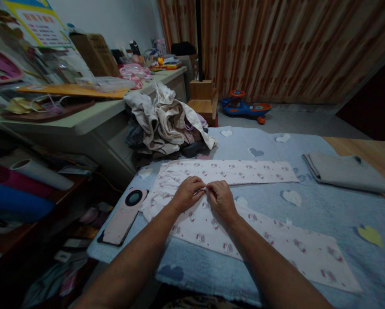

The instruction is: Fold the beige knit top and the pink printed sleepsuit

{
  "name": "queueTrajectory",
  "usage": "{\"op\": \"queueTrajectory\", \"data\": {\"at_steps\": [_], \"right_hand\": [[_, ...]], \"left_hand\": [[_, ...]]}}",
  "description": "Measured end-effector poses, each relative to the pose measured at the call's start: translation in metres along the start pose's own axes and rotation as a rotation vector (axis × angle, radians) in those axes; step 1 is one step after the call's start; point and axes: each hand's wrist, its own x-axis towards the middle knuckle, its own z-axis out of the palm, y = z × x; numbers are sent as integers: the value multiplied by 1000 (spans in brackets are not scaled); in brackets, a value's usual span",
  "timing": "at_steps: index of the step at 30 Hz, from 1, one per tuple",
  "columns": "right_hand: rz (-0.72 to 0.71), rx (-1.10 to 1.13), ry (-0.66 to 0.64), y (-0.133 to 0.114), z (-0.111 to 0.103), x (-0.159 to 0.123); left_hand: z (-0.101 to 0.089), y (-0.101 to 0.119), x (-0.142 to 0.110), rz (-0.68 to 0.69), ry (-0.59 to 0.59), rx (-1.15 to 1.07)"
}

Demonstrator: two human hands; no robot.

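A pair of pale pink pants (212, 219) with a small cartoon print lies spread flat, its gathered waist to the left and both legs running right. My left hand (190, 192) and my right hand (221, 198) meet at the crotch, each with its fingers pinched on the fabric. Only a small bit of cloth shows between the fingertips. Under the pants is a blue blanket (192, 274) with heart shapes. Left of the waistband lies a phone in a pink case (123, 219).
A heap of crumpled clothes (166, 120) sits beyond the waistband, against the cluttered desk (92, 118). A folded grey cloth (347, 171) lies at the right. A blue and orange ride-on toy (245, 107) stands on the floor behind. Shelves with rolls are at lower left.
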Motion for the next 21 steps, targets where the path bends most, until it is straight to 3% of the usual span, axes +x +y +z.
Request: {"op": "queueTrajectory", "data": {"at_steps": [10,15,21], "right_hand": [[-8,-84,93,0,-1,-2],[-76,-130,-39,-5,-2,-9],[47,-354,-158,-1,1,-8]], "left_hand": [[-1,2,2,-43,-1,-46],[2,-1,2,-93,45,0],[4,-3,2,-89,28,72]]}}
